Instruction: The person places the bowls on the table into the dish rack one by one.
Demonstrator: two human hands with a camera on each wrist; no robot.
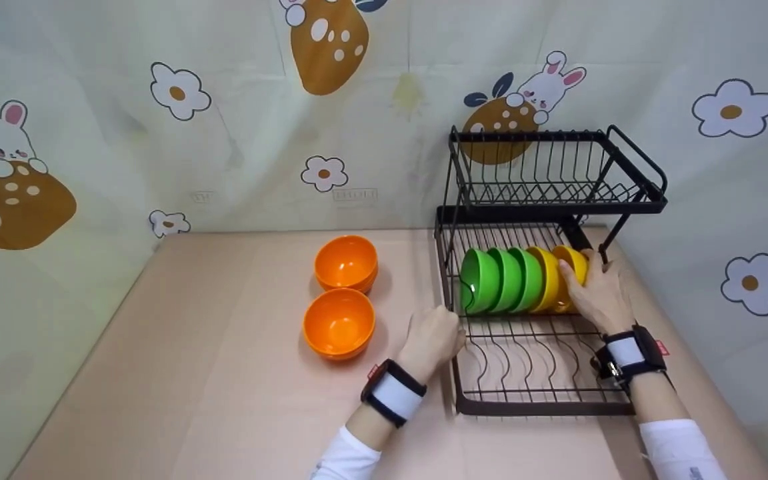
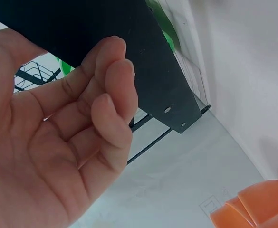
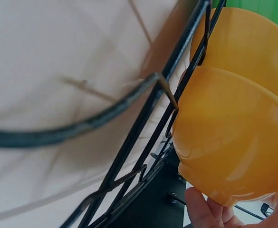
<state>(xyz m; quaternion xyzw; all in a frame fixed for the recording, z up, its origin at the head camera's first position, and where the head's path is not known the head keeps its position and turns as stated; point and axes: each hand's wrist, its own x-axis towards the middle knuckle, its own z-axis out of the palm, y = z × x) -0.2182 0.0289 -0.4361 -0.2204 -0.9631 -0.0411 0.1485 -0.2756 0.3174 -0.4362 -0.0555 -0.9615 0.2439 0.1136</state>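
A black two-tier dish rack [image 1: 544, 408] stands at the right. Three green bowls [image 1: 479, 281] and two yellow bowls [image 1: 545, 280] stand on edge in a row on its lower tier. My right hand [image 1: 599, 293] grips the outermost yellow bowl [image 3: 234, 137] at the row's right end, thumb on the near side; its fingertips show beneath the bowl in the right wrist view. My left hand [image 1: 432, 337] holds the rack's left side rail [image 2: 129, 61], fingers curled on one side and the thumb partly hidden behind it.
Left of the rack, orange bowls sit upright on the table: a back stack [image 1: 346, 263] and, touching it, a front orange bowl [image 1: 339, 325]. The rack's upper tier [image 1: 557, 200] overhangs the back of the lower one. A patterned curtain [image 1: 244, 133] hangs behind.
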